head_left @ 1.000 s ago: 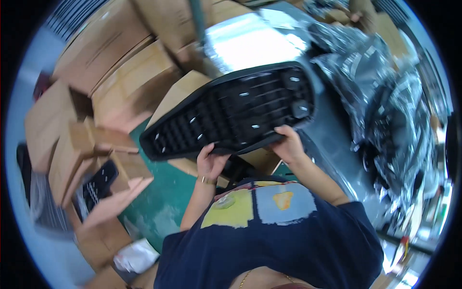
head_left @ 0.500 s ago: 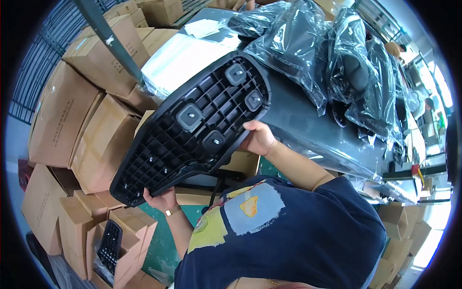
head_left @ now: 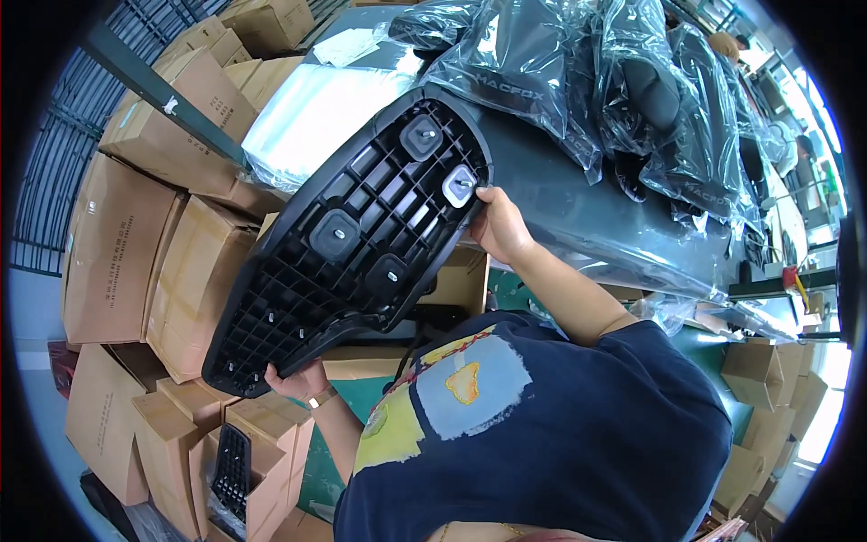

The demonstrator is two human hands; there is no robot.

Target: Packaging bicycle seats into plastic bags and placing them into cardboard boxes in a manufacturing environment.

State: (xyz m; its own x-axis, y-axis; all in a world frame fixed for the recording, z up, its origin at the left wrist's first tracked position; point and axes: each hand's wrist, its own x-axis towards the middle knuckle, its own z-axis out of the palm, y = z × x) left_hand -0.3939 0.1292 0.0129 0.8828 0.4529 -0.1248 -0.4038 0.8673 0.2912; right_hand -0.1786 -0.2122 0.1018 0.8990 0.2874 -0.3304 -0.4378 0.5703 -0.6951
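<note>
A long black bike seat (head_left: pixel 361 194) is held up at a slant, its ribbed plastic underside turned toward me. Metal bolts and square pads stand out from the ribs, and one pad shines bright in the light. At the narrow lower end, my left hand (head_left: pixel 300 381) is closed round the edge. My right hand (head_left: pixel 503 228) grips the rim near the wider upper end, thumb on the underside. Fingers behind the seat are hidden on both hands. Beyond it, several dark padded pieces in clear plastic bags (head_left: pixel 515 77) lie on a dark-topped table (head_left: pixel 578 217).
Brown cartons (head_left: pixel 122 248) are stacked along the left. An open carton (head_left: pixel 271 488) at lower left holds another black ribbed piece (head_left: pixel 232 465). A dark metal post (head_left: pixel 163 95) slants across the upper left. White wrapping (head_left: pixel 330 117) covers the table's left end. More cartons (head_left: pixel 754 379) stand at right.
The seat has shifted slightly left in the view and tilted, so a pad now catches the light. Both hands keep hold of it, the right one appearing higher up.
</note>
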